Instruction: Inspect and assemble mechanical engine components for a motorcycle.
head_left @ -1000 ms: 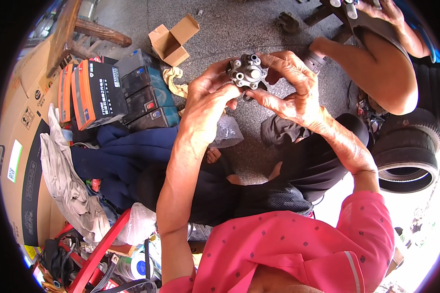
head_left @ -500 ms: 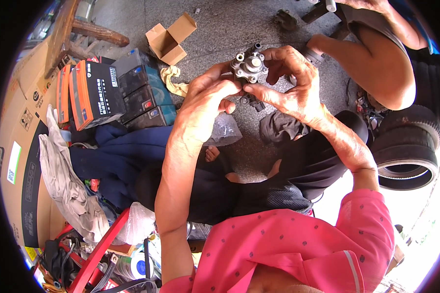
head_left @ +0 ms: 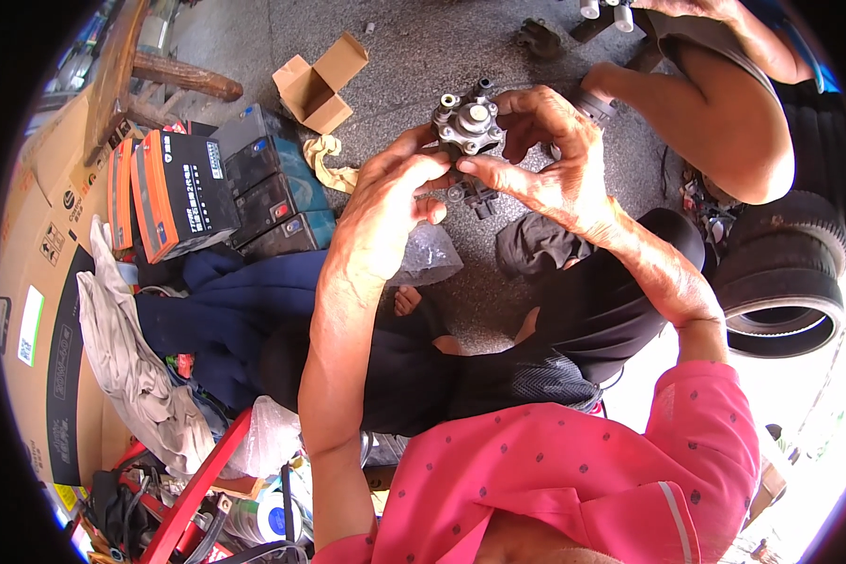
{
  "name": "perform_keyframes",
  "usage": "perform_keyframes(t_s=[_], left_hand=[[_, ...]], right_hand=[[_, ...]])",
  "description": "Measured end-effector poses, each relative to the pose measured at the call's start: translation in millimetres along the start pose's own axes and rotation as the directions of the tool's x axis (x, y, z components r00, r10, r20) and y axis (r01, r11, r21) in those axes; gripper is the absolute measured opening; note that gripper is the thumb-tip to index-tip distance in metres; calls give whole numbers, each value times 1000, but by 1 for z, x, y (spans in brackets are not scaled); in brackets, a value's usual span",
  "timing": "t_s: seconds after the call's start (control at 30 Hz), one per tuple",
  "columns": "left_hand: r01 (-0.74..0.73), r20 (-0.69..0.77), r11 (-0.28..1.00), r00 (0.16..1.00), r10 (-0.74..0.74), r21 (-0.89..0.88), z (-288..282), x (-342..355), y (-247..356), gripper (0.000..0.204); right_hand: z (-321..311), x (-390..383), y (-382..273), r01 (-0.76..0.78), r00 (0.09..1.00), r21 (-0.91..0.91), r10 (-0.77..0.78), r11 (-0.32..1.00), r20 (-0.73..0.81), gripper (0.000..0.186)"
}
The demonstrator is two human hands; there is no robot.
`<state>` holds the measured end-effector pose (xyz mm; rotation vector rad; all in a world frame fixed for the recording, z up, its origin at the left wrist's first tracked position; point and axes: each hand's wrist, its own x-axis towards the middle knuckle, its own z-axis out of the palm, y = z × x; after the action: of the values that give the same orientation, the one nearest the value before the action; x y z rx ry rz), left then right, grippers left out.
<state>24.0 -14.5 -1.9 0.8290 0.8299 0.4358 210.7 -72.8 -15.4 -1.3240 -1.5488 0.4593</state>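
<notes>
Between my two hands, above the floor, is a small silver cast-metal engine part (head_left: pixel 472 120) with a round raised centre, screw lugs and short ports. My left hand (head_left: pixel 395 183) pinches its near left side, thumb and fingers pressed against it. The curled fingers of my right hand (head_left: pixel 550 150) reach round its right side, with the thumb tip at its lower edge. Both hands hide parts of its sides and underside. Just below it in the view, a dark mechanical piece (head_left: pixel 480 202) shows near my fingers, apparently on the floor.
An opened small cardboard box (head_left: pixel 318 86), crumpled yellowish paper (head_left: pixel 325 164) and clear plastic wrap (head_left: pixel 428 254) lie on the floor. Boxed batteries (head_left: pixel 190 188) stand left; tyres (head_left: pixel 785 291) are stacked right. Another person's bent leg (head_left: pixel 705 132) is at upper right, near a dark cloth (head_left: pixel 539 246).
The metal part has shifted slightly left and tipped a little in my fingers. The other person's hand, with silver cylindrical pieces, shows more at the top right. The whole view has shifted slightly.
</notes>
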Motion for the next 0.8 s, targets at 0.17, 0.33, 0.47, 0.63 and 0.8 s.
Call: perform_keyframes(t_s=[0.17,0.33,0.47,0.63,0.8], left_hand=[[17,-47,1000,999,-17,-19,2,-2,1,28],[29,-49,999,998,-30,-21,2,-1,-1,29],[40,-55,999,998,-41,-28,1,0,-2,29],[52,-91,998,994,-56,-47,0,2,1,29],[38,-60,995,997,-43,-91,-4,4,-2,23]], right_hand=[[2,-2,1,3,1000,10,-3,1000,9,52],[3,-3,2,5,1000,11,-5,1000,23,51],[5,-3,3,3,1000,13,-3,1000,26,51],[9,0,5,-6,1000,32,5,999,28,51],[2,3,-4,-31,998,18,30,999,53,52]])
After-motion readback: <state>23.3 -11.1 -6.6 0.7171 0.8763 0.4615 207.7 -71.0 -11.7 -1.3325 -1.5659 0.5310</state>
